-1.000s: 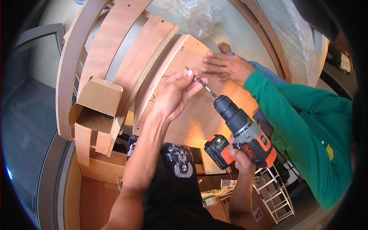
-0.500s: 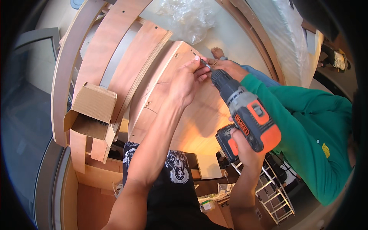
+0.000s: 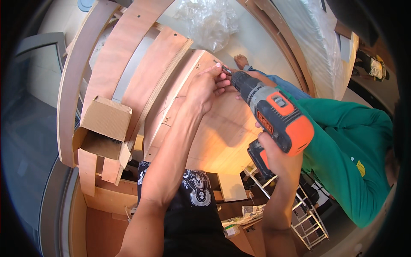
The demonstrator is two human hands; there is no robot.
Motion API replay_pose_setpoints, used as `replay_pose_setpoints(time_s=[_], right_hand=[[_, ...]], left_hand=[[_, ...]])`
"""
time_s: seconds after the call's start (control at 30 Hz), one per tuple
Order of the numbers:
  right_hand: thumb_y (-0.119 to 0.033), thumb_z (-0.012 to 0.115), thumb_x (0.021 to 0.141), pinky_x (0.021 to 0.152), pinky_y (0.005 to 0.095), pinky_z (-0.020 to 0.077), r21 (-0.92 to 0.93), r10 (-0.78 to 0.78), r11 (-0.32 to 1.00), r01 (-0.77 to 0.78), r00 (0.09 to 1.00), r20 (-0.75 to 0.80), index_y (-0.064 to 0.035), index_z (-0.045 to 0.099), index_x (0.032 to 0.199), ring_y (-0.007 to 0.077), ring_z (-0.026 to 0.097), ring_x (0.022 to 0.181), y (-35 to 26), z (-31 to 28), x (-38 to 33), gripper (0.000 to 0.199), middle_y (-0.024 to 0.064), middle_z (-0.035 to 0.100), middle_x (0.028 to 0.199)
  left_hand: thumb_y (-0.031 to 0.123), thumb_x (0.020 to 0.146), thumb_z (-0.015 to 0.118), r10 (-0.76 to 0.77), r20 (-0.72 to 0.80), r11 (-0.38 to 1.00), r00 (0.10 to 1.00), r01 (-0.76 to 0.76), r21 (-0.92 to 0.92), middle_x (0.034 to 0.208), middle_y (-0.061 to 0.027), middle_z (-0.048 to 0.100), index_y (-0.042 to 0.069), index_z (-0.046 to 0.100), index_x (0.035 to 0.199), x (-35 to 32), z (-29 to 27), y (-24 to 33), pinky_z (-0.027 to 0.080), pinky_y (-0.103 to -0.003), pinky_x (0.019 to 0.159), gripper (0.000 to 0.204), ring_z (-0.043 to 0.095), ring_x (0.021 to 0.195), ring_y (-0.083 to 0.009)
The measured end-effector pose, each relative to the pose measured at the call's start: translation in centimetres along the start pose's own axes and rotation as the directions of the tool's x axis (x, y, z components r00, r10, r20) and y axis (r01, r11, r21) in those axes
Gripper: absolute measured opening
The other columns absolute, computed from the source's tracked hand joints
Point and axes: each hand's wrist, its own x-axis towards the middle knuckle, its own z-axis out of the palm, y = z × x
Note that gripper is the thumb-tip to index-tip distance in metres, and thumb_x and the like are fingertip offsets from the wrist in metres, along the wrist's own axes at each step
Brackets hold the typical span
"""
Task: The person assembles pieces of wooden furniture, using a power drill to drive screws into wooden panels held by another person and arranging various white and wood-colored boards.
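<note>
the right hand (image 3: pixel 278 156) is wrapped around an orange-and-black drill (image 3: pixel 284 115), and the left hand (image 3: pixel 204 88) is pinched nearly closed about the bit (image 3: pixel 227 70), at the far corner of a wooden panel (image 3: pixel 214 139). what else may sit in that pinch, i cannot tell. the bit is fitted, and 2 small cut-outs (image 3: pixel 166 120) are already made along the panel's edge; drilling at the corner seems left to do. an open cardboard box (image 3: pixel 107 115) sits left, on curved planks (image 3: pixel 117 62).

left fingers (image 3: pixel 221 84) pinched, right fingers (image 3: pixel 266 140) curled
</note>
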Motion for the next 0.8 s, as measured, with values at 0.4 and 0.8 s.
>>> replay_pose_setpoints(time_s=[0.4,0.8], right_hand=[[0.003,0.062,0.078,0.059,0.0253,0.0469,-0.044,-0.089,0.995,0.092,0.994,0.064,-0.0010,0.068,0.099,0.0072,0.057,0.065,-3.3,-2.6,3.8,0.023,-0.0004,0.067,0.083],[-0.009,0.075,0.079,0.079,0.0352,0.0522,-0.164,-0.369,0.905,0.393,0.916,0.157,-0.0008,0.067,0.106,0.0247,0.065,0.083,-6.4,-3.6,4.7,0.030,0.0107,0.070,0.092]], left_hand=[[0.020,0.102,0.055,0.619,-0.137,0.587,0.773,-0.339,0.735,0.088,-0.0170,0.072,-0.001,0.072,0.099,-1.6,-0.9,1.1,0.052,-0.038,0.080,0.027,0.068,0.081,-0.0262],[0.037,0.109,0.046,0.489,0.429,0.187,0.759,-0.571,0.799,0.072,-0.0115,0.066,0.000,0.075,0.101,5.9,-3.4,5.4,0.050,-0.034,0.079,0.047,0.061,0.073,-0.0162]])
